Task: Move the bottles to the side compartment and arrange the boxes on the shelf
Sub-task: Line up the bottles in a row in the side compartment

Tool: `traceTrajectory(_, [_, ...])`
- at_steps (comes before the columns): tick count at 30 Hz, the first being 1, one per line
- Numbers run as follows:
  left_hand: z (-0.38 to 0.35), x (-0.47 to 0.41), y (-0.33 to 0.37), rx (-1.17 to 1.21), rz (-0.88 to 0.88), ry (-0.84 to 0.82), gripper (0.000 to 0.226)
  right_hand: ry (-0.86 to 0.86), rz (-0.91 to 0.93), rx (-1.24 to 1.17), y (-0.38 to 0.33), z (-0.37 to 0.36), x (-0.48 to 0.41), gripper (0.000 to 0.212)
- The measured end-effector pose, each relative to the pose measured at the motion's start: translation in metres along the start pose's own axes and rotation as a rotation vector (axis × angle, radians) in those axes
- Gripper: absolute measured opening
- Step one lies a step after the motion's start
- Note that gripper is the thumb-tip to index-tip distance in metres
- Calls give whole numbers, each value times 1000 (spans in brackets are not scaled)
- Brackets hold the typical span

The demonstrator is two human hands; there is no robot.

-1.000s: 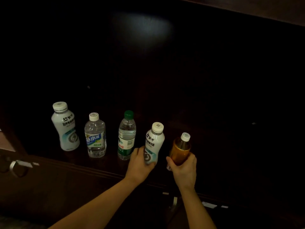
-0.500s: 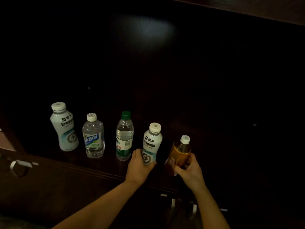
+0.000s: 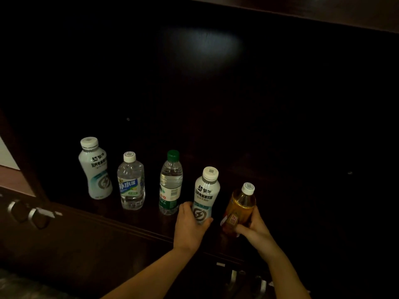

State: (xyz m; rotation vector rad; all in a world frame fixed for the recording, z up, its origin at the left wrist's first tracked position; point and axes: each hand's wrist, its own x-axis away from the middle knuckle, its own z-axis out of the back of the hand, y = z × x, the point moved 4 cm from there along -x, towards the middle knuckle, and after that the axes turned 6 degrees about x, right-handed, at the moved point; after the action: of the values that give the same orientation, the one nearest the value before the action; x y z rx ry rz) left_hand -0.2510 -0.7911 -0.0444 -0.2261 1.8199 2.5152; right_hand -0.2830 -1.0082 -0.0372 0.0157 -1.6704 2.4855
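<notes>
Several bottles stand in a row on a dark wooden shelf (image 3: pixel 280 190). From the left: a white milk-drink bottle (image 3: pixel 95 169), a clear squat water bottle (image 3: pixel 131 182) with a blue label, and a clear water bottle with a green cap (image 3: pixel 170 182). My left hand (image 3: pixel 191 225) grips the base of a second white milk-drink bottle (image 3: pixel 206 190). My right hand (image 3: pixel 253 228) holds the lower part of an amber tea bottle (image 3: pixel 240 206) with a white cap, tilted slightly left. No boxes are in view.
The compartment is dim, with a dark back panel (image 3: pixel 205 61) showing a faint reflection. Metal handles (image 3: pixel 32 214) sit on the cabinet front below left, and more metal handles (image 3: pixel 246 279) below my arms. A cabinet side wall (image 3: pixel 26 169) rises at the left.
My right hand has slid from behind the amber bottle to its right side, and the bottle now leans a little left. My left hand stays on the white bottle.
</notes>
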Motion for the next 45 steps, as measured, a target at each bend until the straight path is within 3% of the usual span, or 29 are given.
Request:
traceTrajectory(4, [1, -2, -1, 0, 12, -21, 69, 17, -9, -25, 0, 0, 0, 94])
traceTrajectory(13, [2, -2, -2, 3, 13, -21, 70, -108, -42, -61, -6, 8, 0, 74])
traceTrajectory(19, [0, -3, -1, 7, 42, -8, 73, -113, -39, -77, -10, 6, 8, 84])
traceTrajectory(21, [3, 2, 0, 39, 68, -35, 85, -28, -34, -125, -9, 8, 17, 100])
traceTrajectory(23, [11, 13, -3, 60, 58, -64, 96, 180, -43, -176, -8, 12, 33, 103])
traceTrajectory(27, [52, 38, -16, 30, -85, 32, 68, 570, 68, -153, -5, -2, 81, 50])
traceTrajectory(30, [86, 36, -26, -2, -141, 201, 55, 497, 115, -1, -5, -35, 96, 54])
traceTrajectory(33, [107, 18, -30, -43, -107, 266, 65, 350, 167, 132, -18, -67, 94, 47])
traceTrajectory(35, [112, 4, -33, -60, -56, 222, 79, 287, 176, 189, -29, -84, 85, 49])
traceTrajectory(39, [110, -19, -34, -60, 6, 57, 97, 234, 109, 250, -43, -106, 63, 88])
traceTrajectory(42, [105, -31, -32, -73, 20, -36, 96, 259, 75, 219, -48, -115, 48, 97])
traceTrajectory(45, [100, -38, -32, -13, 2, -110, 79, 291, 74, 156, -52, -121, 37, 88])
